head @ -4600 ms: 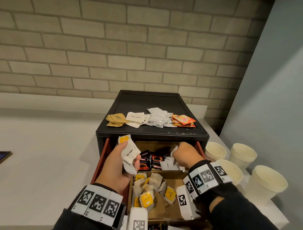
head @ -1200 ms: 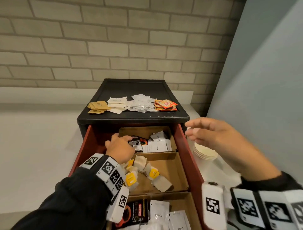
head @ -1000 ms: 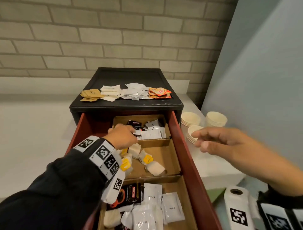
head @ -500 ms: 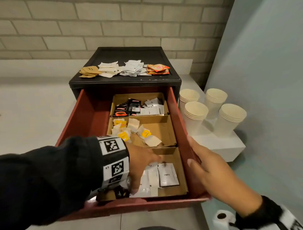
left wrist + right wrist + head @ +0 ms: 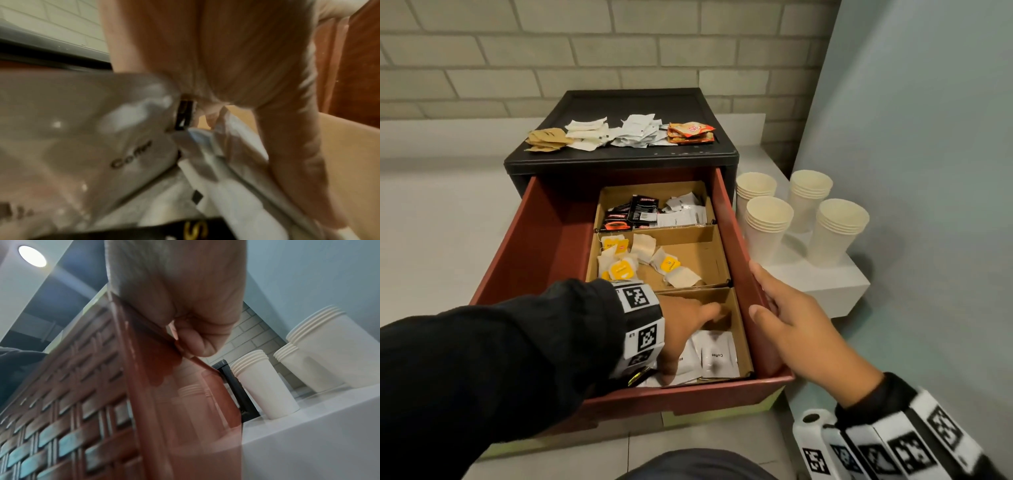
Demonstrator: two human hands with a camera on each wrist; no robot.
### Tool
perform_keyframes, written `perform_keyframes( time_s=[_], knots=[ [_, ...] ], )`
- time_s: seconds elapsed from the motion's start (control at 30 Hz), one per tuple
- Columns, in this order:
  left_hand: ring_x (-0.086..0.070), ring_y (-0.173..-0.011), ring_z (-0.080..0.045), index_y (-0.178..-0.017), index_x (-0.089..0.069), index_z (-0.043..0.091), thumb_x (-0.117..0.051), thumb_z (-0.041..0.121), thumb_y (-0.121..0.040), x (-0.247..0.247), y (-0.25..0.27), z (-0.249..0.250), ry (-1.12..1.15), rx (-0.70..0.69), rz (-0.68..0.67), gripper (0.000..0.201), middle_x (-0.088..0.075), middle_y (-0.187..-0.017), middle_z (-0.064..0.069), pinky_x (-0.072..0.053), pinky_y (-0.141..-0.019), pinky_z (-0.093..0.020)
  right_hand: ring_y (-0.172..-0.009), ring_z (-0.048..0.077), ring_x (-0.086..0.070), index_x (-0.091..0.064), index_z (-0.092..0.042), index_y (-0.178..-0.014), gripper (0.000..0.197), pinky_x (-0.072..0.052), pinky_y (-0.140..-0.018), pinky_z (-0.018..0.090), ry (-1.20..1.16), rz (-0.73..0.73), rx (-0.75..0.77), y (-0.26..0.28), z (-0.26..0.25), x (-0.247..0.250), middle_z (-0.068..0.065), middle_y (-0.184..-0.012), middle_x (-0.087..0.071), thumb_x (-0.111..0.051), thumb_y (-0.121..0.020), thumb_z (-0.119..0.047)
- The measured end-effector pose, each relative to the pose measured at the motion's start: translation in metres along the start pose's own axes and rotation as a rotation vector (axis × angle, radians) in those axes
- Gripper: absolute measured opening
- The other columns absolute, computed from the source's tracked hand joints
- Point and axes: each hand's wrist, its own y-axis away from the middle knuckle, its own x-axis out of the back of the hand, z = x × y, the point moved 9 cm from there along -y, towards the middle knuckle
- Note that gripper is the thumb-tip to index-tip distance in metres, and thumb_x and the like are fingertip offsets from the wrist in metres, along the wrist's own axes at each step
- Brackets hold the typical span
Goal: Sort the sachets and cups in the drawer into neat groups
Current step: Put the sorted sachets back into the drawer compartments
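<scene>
Left hand (image 5: pixel 685 329) reaches into the red plastic drawer's (image 5: pixel 544 246) nearest cardboard compartment, fingers on white coffee sachets (image 5: pixel 717 354); its grip cannot be judged. Right hand (image 5: pixel 787 325) clasps the drawer's right wall, thumb inside. Stacked cream paper cups (image 5: pixel 768 226) stand on the counter (image 5: pixel 822 277).

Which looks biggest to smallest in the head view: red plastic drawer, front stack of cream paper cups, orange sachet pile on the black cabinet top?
1. Red plastic drawer, by far the largest.
2. Front stack of cream paper cups.
3. Orange sachet pile looks smallest, though it lies farther from the camera.
</scene>
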Motion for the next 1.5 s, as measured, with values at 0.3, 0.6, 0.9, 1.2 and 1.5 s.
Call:
perform_keyframes(
  time_s=[0.3, 0.6, 0.9, 1.2, 1.5],
  knots=[
    [-0.054, -0.111, -0.023, -0.148, -0.012, 0.026, -0.079, 0.009, -0.071, -0.009, -0.003, 0.015, 0.016, -0.077, -0.106, 0.104, -0.048, -0.136, -0.008, -0.043, -0.077, -0.027, -0.124, -0.013, -0.032, -0.023, -0.03, -0.145, 0.062, -0.022, -0.093, -0.003, -0.016, 0.011, -0.006, -0.001, 0.003, 0.0, -0.031, -0.131, -0.032, -0.05, -0.093, -0.009],
    [-0.06, -0.089, -0.034, -0.117, -0.028, 0.035, -0.077, -0.002, -0.062, -0.008, 0.007, 0.018, 0.091, -0.227, -0.08, 0.083, -0.056, -0.108, -0.015, -0.053, -0.071, -0.045, -0.109, -0.023, -0.037, -0.016, -0.042, -0.136, 0.064, -0.027, -0.088, -0.003, -0.045, 0.005, -0.006, 0.0, 0.004, 0.0, -0.046, -0.115, -0.031, -0.05, -0.093, -0.008],
    [-0.046, -0.117, -0.023, -0.131, -0.049, 0.024, -0.073, 0.002, -0.076, -0.017, 0.016, 0.012, -0.021, -0.225, -0.244, 0.064, -0.041, -0.13, -0.003, -0.046, -0.087, -0.033, -0.106, -0.034, -0.032, -0.018, -0.041, -0.136, 0.063, -0.023, -0.09, -0.004, -0.058, -0.004, -0.018, -0.001, 0.006, -0.001, -0.047, -0.117, -0.03, -0.049, -0.093, -0.008],
    [-0.054, -0.098, -0.021, -0.123, -0.053, 0.025, -0.069, 0.003, -0.077, -0.013, 0.008, 0.007, -0.019, -0.194, -0.086, 0.054, -0.055, -0.122, -0.006, -0.05, -0.073, -0.022, -0.109, -0.032, -0.03, -0.018, -0.043, -0.132, 0.062, -0.023, -0.093, -0.002, -0.085, 0.003, -0.035, -0.001, 0.008, -0.001, -0.045, -0.119, -0.031, -0.049, -0.093, -0.007],
    [-0.054, -0.111, -0.024, -0.123, -0.055, 0.022, -0.065, 0.009, -0.083, 0.021, 0.017, -0.007, 0.191, -0.207, 0.144, 0.044, -0.055, -0.126, -0.004, -0.045, -0.094, -0.035, -0.116, -0.024, -0.031, -0.022, -0.037, -0.139, 0.063, -0.023, -0.096, 0.001, -0.061, 0.001, -0.034, -0.001, 0.007, 0.0, -0.043, -0.122, -0.031, -0.05, -0.092, -0.006]
  ],
)
